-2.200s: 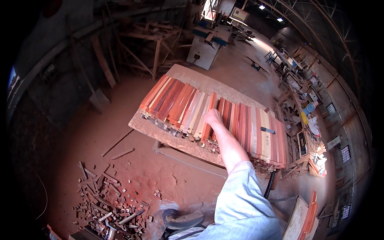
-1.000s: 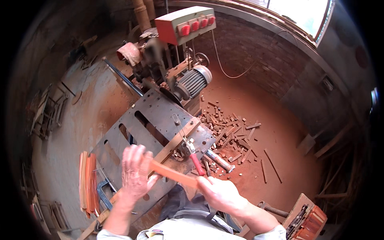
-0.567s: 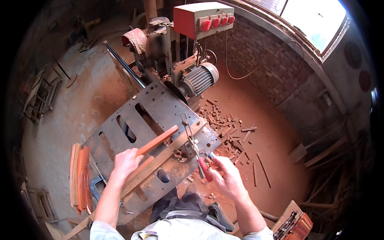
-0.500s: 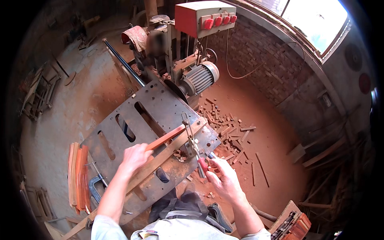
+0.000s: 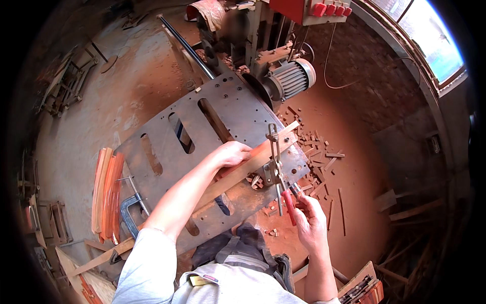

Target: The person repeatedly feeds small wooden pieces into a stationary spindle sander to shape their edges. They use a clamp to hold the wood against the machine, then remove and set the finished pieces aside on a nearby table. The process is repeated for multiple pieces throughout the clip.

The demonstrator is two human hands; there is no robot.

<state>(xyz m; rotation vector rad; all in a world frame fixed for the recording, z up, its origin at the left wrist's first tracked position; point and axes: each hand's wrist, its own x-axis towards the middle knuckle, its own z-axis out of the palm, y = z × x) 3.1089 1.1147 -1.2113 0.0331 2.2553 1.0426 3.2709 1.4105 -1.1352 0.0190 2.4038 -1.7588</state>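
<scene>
My left hand (image 5: 233,154) is closed on a reddish wooden strip (image 5: 259,151), pressing it along the far side of a long wooden fence bar (image 5: 229,181). The fingers partly hide the strip. Its far end lies by a metal toggle clamp (image 5: 274,152) mounted near the right edge of the perforated steel machine table (image 5: 167,137). At the clamp's red-gripped lever (image 5: 289,206), my right hand (image 5: 311,218) has its fingers and thumb around the handle.
A grey motor (image 5: 291,78) with a disc blade stands past the table's far corner. Offcuts (image 5: 316,157) litter the floor to the right. A blue C-clamp (image 5: 132,205) grips the table's left side beside stacked reddish strips (image 5: 107,195). A red switch box (image 5: 314,12) hangs above.
My left hand has pushed the strip forward and right; formerly angled away from the fence bar, it now lies along it. My right hand stays at the clamp lever. The view has shifted.
</scene>
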